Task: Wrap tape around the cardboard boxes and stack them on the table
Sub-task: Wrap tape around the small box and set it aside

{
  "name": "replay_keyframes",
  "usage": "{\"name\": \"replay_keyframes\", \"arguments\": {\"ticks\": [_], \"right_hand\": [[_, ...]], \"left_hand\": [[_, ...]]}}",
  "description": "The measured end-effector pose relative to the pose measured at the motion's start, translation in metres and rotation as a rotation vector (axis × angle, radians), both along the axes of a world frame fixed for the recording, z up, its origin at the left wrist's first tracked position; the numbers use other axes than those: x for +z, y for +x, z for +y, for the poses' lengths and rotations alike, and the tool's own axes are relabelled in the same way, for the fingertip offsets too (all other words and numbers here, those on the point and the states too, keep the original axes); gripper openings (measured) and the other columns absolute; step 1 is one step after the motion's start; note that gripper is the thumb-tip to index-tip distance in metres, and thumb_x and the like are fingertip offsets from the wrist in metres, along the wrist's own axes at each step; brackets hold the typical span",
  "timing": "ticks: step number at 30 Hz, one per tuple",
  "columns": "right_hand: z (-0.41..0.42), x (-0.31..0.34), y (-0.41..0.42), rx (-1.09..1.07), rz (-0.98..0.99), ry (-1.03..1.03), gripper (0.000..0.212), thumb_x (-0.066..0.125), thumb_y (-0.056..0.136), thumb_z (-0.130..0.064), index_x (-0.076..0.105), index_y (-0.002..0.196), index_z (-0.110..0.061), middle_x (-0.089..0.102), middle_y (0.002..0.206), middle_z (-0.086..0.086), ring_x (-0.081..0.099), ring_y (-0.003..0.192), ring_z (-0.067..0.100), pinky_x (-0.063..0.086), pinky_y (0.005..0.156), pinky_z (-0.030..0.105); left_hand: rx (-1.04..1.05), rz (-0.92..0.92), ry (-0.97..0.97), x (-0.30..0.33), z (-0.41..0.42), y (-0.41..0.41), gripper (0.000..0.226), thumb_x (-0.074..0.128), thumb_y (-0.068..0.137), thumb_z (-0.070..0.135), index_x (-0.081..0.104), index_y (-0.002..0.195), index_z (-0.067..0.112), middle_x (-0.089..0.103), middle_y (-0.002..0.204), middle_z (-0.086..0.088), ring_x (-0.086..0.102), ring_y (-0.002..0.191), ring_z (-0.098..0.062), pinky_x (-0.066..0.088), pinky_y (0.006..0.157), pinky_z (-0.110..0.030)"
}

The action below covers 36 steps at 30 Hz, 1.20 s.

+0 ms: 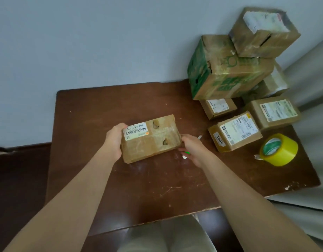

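A taped brown cardboard box [153, 142] with a barcode label and two torn holes lies in the middle of the dark wooden table [131, 188]. My left hand [114, 140] grips its left end, thumb on top by the label. My right hand [191, 150] touches the box's right end while it holds a small green and white object, perhaps a cutter [185, 155]. A roll of yellow tape [278, 151] lies on the table to the right, apart from both hands.
At the back right stands a stack: a green printed box [226, 70] with a brown box [264, 31] on top. Three smaller labelled boxes [235, 131] sit in front of it. A wall runs behind the table, a curtain hangs at right.
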State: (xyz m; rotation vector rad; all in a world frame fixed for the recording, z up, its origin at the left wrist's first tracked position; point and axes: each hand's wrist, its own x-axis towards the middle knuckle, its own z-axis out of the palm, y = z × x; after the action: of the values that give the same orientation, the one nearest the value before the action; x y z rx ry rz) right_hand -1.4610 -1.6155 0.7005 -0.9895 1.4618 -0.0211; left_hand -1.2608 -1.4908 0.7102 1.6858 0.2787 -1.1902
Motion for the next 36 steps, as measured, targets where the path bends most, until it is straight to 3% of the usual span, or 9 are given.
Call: {"name": "replay_keyframes", "arguments": {"ticks": [2, 5, 10, 12, 17, 27, 30, 33, 36], "right_hand": [[-0.007, -0.007, 0.008, 0.060, 0.023, -0.024, 0.026, 0.037, 0.104, -0.016, 0.061, 0.113, -0.018, 0.062, 0.104, 0.005, 0.059, 0.098, 0.022, 0.050, 0.095, 0.038], [-0.016, -0.016, 0.015, 0.119, 0.082, -0.048, 0.026, 0.038, 0.106, -0.021, 0.061, 0.110, -0.010, 0.059, 0.106, 0.011, 0.058, 0.115, 0.034, 0.044, 0.108, 0.049], [-0.025, -0.031, 0.008, 0.167, 0.098, -0.038, 0.036, 0.042, 0.105, -0.032, 0.059, 0.128, -0.010, 0.060, 0.127, 0.010, 0.055, 0.122, 0.033, 0.044, 0.108, 0.050], [-0.032, -0.034, 0.005, 0.191, 0.102, -0.056, 0.030, 0.042, 0.105, -0.030, 0.060, 0.120, -0.012, 0.060, 0.118, 0.009, 0.057, 0.118, 0.033, 0.046, 0.106, 0.050], [-0.040, -0.035, -0.004, 0.292, 0.091, -0.063, 0.018, 0.040, 0.106, -0.026, 0.055, 0.101, -0.016, 0.058, 0.105, 0.010, 0.059, 0.109, 0.032, 0.047, 0.105, 0.050], [-0.055, -0.018, -0.016, 0.306, -0.151, -0.089, 0.017, 0.053, 0.101, -0.026, 0.065, 0.089, -0.028, 0.069, 0.108, 0.001, 0.064, 0.111, 0.026, 0.049, 0.104, 0.041], [-0.052, -0.013, -0.018, 0.247, -0.276, -0.053, 0.019, 0.056, 0.098, -0.020, 0.069, 0.108, -0.030, 0.065, 0.127, -0.002, 0.058, 0.123, 0.016, 0.043, 0.107, 0.031], [-0.048, -0.008, -0.011, 0.242, -0.272, -0.098, 0.043, 0.058, 0.095, -0.020, 0.059, 0.137, -0.033, 0.043, 0.145, -0.002, 0.045, 0.133, 0.016, 0.034, 0.115, 0.035], [-0.034, -0.007, -0.003, 0.169, -0.323, -0.055, 0.059, 0.059, 0.097, -0.020, 0.040, 0.150, -0.037, 0.034, 0.151, 0.000, 0.047, 0.133, 0.021, 0.040, 0.113, 0.041]], "left_hand": [[0.050, -0.025, 0.015, -0.002, -0.002, -0.002, 0.034, 0.059, 0.085, 0.025, 0.065, 0.113, 0.007, 0.074, 0.101, -0.012, 0.069, 0.089, -0.029, 0.054, 0.091, -0.046], [0.092, -0.080, 0.038, -0.012, -0.004, -0.006, 0.026, 0.061, 0.088, 0.023, 0.064, 0.110, 0.009, 0.073, 0.097, -0.011, 0.067, 0.082, -0.026, 0.054, 0.077, -0.039], [0.128, -0.147, 0.081, -0.022, -0.005, -0.025, 0.015, 0.066, 0.083, 0.021, 0.065, 0.098, 0.016, 0.071, 0.096, -0.009, 0.064, 0.081, -0.021, 0.053, 0.080, -0.038], [0.157, -0.155, 0.099, -0.021, -0.008, -0.034, 0.004, 0.063, 0.089, 0.018, 0.062, 0.091, 0.020, 0.068, 0.088, -0.003, 0.063, 0.077, -0.018, 0.051, 0.076, -0.035], [0.202, -0.117, 0.165, -0.024, -0.003, -0.051, 0.035, 0.067, 0.072, 0.025, 0.067, 0.104, 0.009, 0.069, 0.084, -0.005, 0.062, 0.075, -0.024, 0.050, 0.070, -0.035], [0.411, -0.214, 0.157, -0.011, -0.004, -0.073, 0.026, 0.063, 0.086, 0.018, 0.067, 0.110, 0.009, 0.069, 0.095, -0.006, 0.064, 0.079, -0.021, 0.052, 0.065, -0.033], [0.408, -0.271, 0.148, -0.009, -0.006, -0.076, 0.016, 0.065, 0.093, 0.022, 0.064, 0.102, 0.010, 0.070, 0.100, -0.008, 0.067, 0.085, -0.022, 0.058, 0.076, -0.038], [0.367, -0.350, 0.223, -0.012, -0.006, -0.081, 0.024, 0.066, 0.093, 0.033, 0.062, 0.100, 0.010, 0.069, 0.100, -0.008, 0.068, 0.094, -0.027, 0.057, 0.089, -0.049], [0.352, -0.398, 0.256, -0.015, -0.003, -0.097, 0.026, 0.067, 0.093, 0.034, 0.059, 0.094, 0.010, 0.066, 0.095, -0.008, 0.066, 0.090, -0.026, 0.057, 0.088, -0.046]]}}
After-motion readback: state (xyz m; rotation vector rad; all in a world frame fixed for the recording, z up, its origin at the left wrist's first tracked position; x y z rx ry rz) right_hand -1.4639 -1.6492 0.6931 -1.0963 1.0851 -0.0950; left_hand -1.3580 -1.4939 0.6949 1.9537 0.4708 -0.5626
